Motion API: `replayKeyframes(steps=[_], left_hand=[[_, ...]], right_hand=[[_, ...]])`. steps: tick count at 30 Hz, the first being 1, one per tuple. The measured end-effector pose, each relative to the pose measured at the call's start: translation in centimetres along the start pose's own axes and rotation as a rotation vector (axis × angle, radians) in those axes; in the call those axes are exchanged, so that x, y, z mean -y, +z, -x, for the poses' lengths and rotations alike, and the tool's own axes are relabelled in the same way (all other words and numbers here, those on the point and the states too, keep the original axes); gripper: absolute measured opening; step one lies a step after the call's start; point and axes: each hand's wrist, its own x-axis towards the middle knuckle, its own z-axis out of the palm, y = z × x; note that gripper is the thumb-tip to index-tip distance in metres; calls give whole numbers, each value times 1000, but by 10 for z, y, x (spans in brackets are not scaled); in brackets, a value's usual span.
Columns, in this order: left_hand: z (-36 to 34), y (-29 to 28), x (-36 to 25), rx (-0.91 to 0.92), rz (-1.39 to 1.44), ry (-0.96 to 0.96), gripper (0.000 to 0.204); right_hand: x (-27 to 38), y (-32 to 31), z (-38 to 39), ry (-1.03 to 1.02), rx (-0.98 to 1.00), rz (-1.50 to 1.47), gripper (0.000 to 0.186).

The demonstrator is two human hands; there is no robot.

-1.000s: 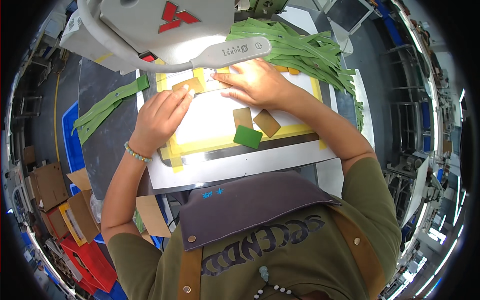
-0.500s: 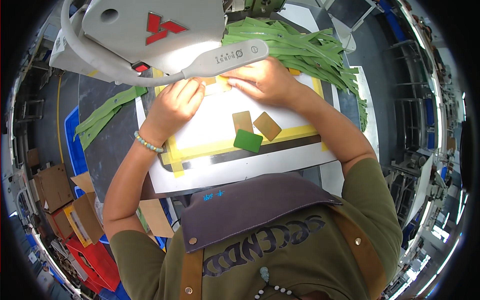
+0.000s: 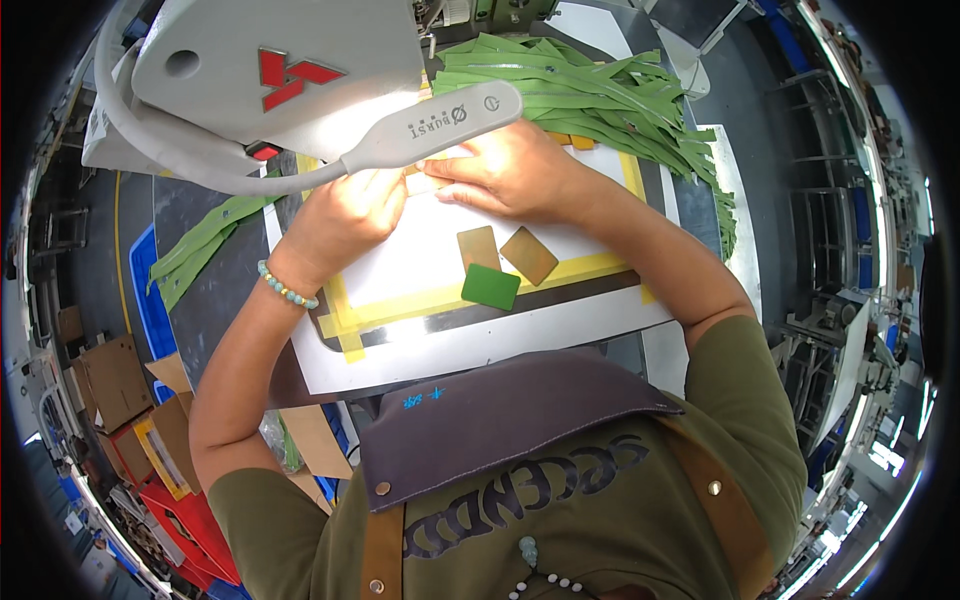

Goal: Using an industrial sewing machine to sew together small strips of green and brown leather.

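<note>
My left hand [image 3: 350, 222] is closed, its fingertips partly hidden beneath the grey gooseneck lamp [image 3: 430, 125]. Opposite it, my right hand [image 3: 510, 175] has thumb and fingers pinched together. A small pale tan piece [image 3: 418, 184] shows between the two hands on the white work surface [image 3: 385, 270]; glare and the lamp hide what exactly the fingertips grip. Nearer to me lie two golden-tan rectangular cards [image 3: 477, 246] [image 3: 530, 258] and a green one [image 3: 491, 288], which overlaps the left tan card's lower edge.
A large grey sewing-machine-like head [image 3: 280, 60] stands at the far left. Green zipper strips [image 3: 570, 90] are heaped at the far right; more strips [image 3: 205, 245] hang at left. Yellow tape [image 3: 430, 310] borders the surface. Cardboard boxes [image 3: 110, 380] and a blue bin [image 3: 150, 290] stand at lower left.
Both hands have shifted slightly left and nearer to me, still close together. The whole view has also moved a little. The cards lie in the same arrangement.
</note>
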Motion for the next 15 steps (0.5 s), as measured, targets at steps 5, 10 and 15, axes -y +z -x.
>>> replayKeyframes(steps=[5, 10, 15], left_hand=[[-18, -7, -8, 62, -61, -22, 9], [-32, -5, -20, 151, -199, -60, 14], [-14, -9, -15, 113, 34, -119, 19]], right_hand=[[9, 1, -4, -1, 17, 47, 34], [10, 4, -6, -25, -12, 57, 37], [8, -4, -3, -2, -18, 58, 36]])
